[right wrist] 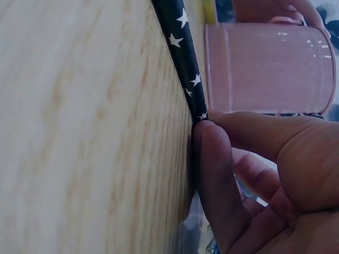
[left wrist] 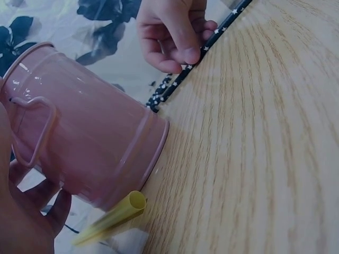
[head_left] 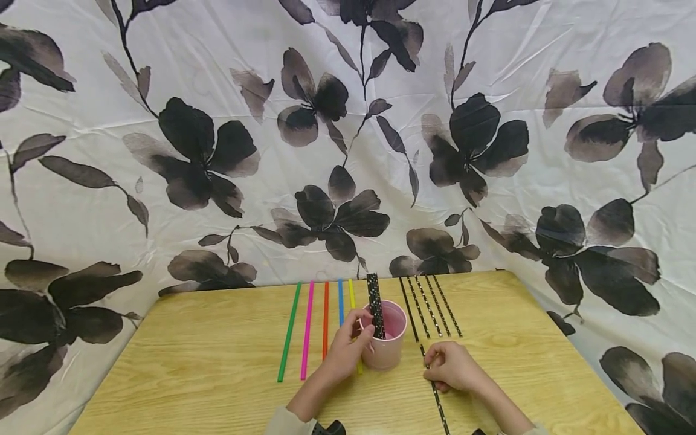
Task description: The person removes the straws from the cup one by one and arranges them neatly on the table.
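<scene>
A pink cup (head_left: 383,353) with a small side handle stands on the wooden table. My left hand (head_left: 345,344) grips it from its left side, thumb near the rim. Several black straws (head_left: 374,302) with white specks stick up out of the cup, leaning left. To the right of the cup, my right hand (head_left: 454,365) pinches a black straw with white stars (right wrist: 180,53) between thumb and fingers. That straw lies along the table, pointing toward the front edge.
Left of the cup lie a green straw (head_left: 289,332), a pink straw (head_left: 307,329), a red straw (head_left: 325,314), a blue straw (head_left: 341,302) and a yellow straw (left wrist: 119,217). Several black patterned straws (head_left: 432,305) lie behind my right hand. Floral cloth (head_left: 326,151) hangs behind the table (head_left: 217,350).
</scene>
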`<state>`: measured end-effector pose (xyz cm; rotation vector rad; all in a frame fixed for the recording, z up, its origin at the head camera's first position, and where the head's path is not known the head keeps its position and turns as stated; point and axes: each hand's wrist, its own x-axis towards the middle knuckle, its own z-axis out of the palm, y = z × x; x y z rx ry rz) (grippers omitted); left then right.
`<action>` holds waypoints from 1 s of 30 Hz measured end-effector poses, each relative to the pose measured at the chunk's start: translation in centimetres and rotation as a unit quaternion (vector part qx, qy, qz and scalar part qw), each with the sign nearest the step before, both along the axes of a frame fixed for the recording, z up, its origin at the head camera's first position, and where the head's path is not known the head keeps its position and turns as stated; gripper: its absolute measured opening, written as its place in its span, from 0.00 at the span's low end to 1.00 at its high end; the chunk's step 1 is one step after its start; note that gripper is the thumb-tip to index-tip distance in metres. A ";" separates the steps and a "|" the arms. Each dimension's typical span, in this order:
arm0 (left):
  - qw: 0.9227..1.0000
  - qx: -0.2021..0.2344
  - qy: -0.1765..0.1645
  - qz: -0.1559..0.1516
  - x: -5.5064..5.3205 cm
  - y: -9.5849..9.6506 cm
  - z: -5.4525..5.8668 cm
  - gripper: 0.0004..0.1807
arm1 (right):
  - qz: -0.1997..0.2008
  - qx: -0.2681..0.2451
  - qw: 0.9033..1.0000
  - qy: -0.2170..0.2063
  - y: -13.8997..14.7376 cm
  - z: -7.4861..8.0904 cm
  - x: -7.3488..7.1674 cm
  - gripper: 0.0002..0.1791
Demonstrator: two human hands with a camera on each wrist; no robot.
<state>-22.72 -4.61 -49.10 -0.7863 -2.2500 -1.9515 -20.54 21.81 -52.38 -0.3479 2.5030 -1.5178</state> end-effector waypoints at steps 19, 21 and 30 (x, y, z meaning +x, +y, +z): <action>1.000 -0.001 -0.002 -0.007 0.1 0.0 0.0 0.10 | -0.007 -0.007 1.000 0.002 -0.3 0.2 0.5 0.10; 1.000 0.001 0.001 -0.004 0.1 0.0 0.0 0.10 | -0.008 -0.006 1.000 0.006 -0.3 0.2 0.5 0.10; 1.000 0.001 0.001 -0.003 0.2 -0.2 -0.1 0.11 | -0.007 -0.005 1.000 0.002 -0.4 0.0 0.4 0.10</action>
